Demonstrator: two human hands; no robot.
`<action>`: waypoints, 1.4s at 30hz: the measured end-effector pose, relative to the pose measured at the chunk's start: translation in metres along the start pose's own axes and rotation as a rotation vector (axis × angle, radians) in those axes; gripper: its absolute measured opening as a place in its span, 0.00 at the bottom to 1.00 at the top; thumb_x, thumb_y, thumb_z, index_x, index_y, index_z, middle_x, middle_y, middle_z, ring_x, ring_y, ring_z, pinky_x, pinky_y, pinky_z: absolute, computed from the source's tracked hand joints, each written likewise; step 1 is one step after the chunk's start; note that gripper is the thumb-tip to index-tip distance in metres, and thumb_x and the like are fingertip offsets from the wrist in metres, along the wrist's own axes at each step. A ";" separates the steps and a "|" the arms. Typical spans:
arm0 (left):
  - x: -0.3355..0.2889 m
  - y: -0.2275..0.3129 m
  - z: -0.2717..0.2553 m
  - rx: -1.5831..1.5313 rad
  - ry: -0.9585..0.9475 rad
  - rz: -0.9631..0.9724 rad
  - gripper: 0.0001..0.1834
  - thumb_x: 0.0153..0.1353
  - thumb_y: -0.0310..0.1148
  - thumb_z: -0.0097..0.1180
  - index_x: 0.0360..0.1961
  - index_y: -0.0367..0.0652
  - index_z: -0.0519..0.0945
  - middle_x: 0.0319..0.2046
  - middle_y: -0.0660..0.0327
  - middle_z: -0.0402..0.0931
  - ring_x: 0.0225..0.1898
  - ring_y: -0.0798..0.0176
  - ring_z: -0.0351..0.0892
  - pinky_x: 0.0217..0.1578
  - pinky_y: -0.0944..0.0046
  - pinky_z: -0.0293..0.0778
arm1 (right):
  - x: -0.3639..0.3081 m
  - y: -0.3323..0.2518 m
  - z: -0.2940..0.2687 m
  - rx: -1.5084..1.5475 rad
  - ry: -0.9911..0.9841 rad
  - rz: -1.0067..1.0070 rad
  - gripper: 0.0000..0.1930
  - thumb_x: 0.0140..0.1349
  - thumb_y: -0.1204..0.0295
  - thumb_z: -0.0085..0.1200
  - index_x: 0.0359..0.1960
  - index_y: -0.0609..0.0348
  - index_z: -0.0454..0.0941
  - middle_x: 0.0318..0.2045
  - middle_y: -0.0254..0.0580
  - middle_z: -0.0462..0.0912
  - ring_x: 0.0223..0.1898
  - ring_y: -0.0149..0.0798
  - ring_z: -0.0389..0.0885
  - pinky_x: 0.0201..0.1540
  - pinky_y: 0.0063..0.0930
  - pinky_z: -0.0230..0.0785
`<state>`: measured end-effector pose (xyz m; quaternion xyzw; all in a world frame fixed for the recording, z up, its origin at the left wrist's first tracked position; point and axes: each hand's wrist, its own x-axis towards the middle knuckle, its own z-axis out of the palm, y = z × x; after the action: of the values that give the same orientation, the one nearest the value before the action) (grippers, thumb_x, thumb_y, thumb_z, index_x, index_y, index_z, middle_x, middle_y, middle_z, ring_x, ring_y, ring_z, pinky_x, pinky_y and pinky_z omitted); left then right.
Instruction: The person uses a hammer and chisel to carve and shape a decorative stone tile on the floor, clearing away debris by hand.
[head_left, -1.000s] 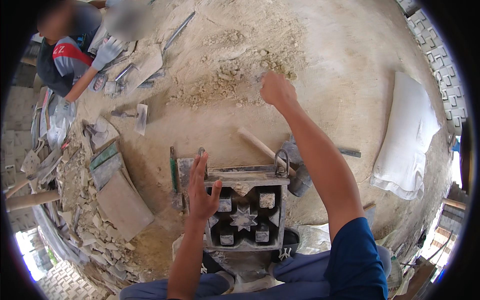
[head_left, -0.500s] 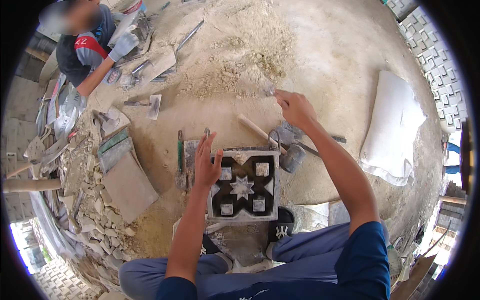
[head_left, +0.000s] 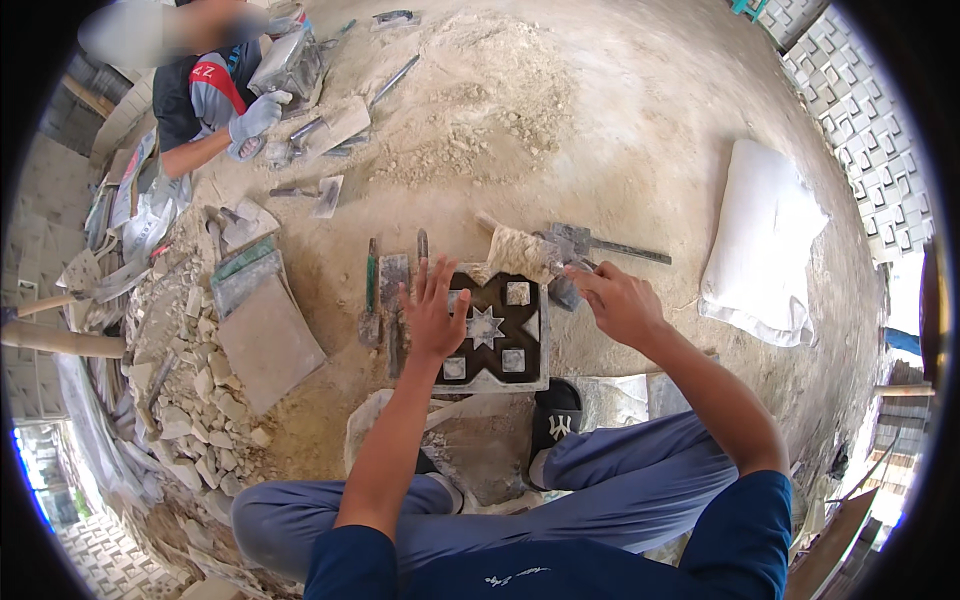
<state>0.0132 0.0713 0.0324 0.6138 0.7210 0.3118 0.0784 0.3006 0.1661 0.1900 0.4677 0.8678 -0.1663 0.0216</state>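
A square metal tile mould (head_left: 512, 386) lies in front of my feet, with a star block (head_left: 484, 327) at its centre and small square blocks around it. My left hand (head_left: 437, 315), open with fingers spread, is at the mould's left side; I cannot tell if it touches. My right hand (head_left: 618, 305) is closed round a trowel (head_left: 572, 267). Heaped on the trowel is pale, crumbly mix (head_left: 522, 254), at the mould's far right corner. Behind it a mallet (head_left: 566, 293) is partly hidden.
A green-edged tool (head_left: 371, 285) lies left of the mould. Flat slabs (head_left: 270, 340) and broken rubble (head_left: 200, 400) are farther left. Loose mix (head_left: 480, 130) spreads ahead, and a white sack (head_left: 760, 245) lies right. Another person's gloved hand (head_left: 258, 118) is at a block-shaped mould, far left.
My right hand has come back from the loose mix toward the mould, bringing a loaded trowel. My left hand remains by the mould's left side. The head view has shifted slightly.
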 end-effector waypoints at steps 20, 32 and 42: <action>0.000 -0.001 0.002 -0.252 -0.017 0.009 0.31 0.81 0.53 0.25 0.71 0.49 0.69 0.71 0.59 0.68 0.77 0.49 0.56 0.76 0.40 0.41 | 0.006 0.005 0.023 -0.057 0.295 -0.093 0.25 0.62 0.74 0.59 0.62 0.40 0.80 0.43 0.45 0.81 0.44 0.47 0.83 0.45 0.42 0.76; 0.008 -0.018 0.000 -0.503 0.076 0.055 0.33 0.81 0.51 0.28 0.66 0.37 0.74 0.65 0.50 0.74 0.72 0.43 0.65 0.71 0.50 0.61 | 0.105 0.083 0.066 0.343 0.213 0.204 0.24 0.60 0.72 0.59 0.61 0.52 0.78 0.55 0.54 0.83 0.55 0.60 0.81 0.58 0.46 0.74; 0.011 -0.020 -0.003 -0.423 0.075 0.034 0.34 0.80 0.55 0.29 0.65 0.39 0.74 0.65 0.50 0.75 0.73 0.44 0.65 0.72 0.44 0.57 | 0.202 0.079 0.104 0.264 0.227 0.281 0.25 0.59 0.72 0.60 0.61 0.48 0.77 0.52 0.47 0.85 0.53 0.55 0.82 0.56 0.48 0.75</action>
<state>-0.0071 0.0796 0.0266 0.5835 0.6316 0.4801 0.1732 0.2400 0.3367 0.0316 0.5984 0.7617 -0.2202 -0.1148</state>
